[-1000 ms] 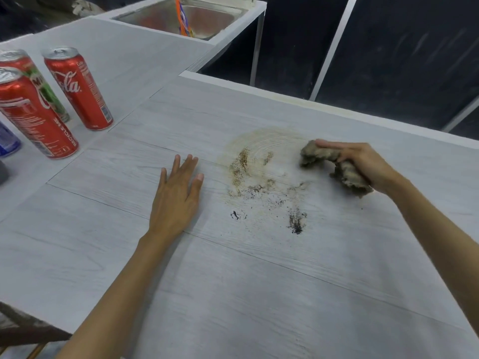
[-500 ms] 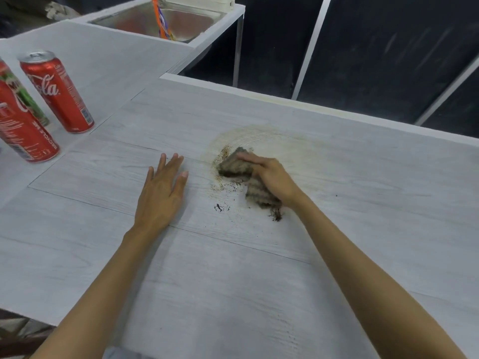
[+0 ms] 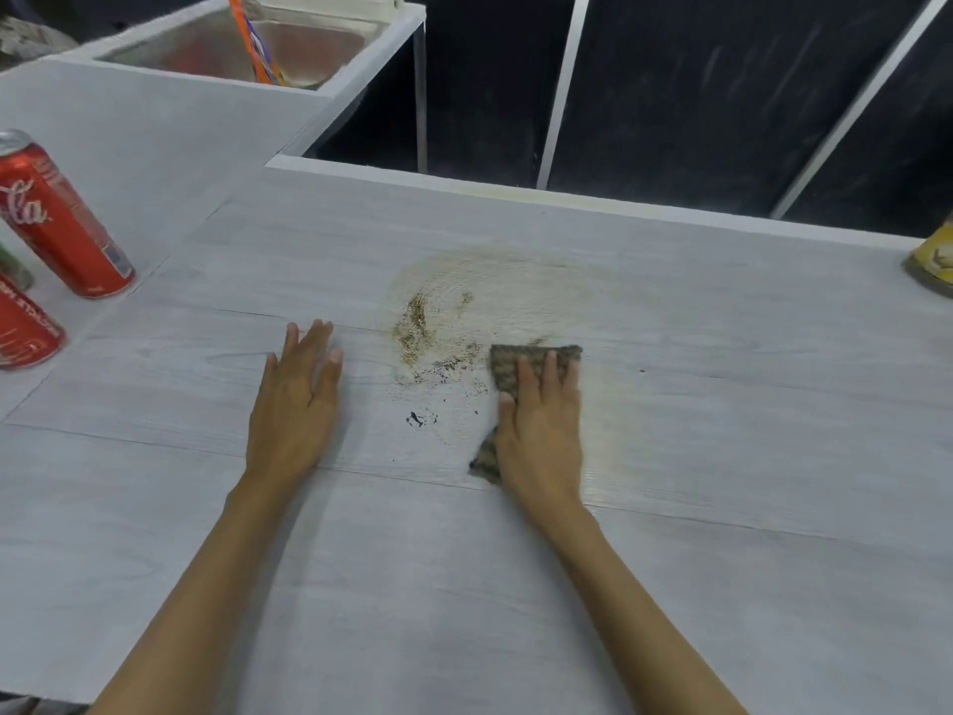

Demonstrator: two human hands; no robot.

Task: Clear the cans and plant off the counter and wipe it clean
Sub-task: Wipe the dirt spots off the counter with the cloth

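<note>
Pressing the brown rag (image 3: pixel 503 370) flat on the worktop (image 3: pixel 732 436) with your right grip (image 3: pixel 541 430), fingers straight, just right of the dirt smear (image 3: pixel 416 327). Left grip (image 3: pixel 295 405) lies flat left of the smear, fingers apart, holding nothing. Coca-Cola can (image 3: pixel 62 219) and another red can (image 3: pixel 20 327) stand far left, well apart from the dirt.
</note>
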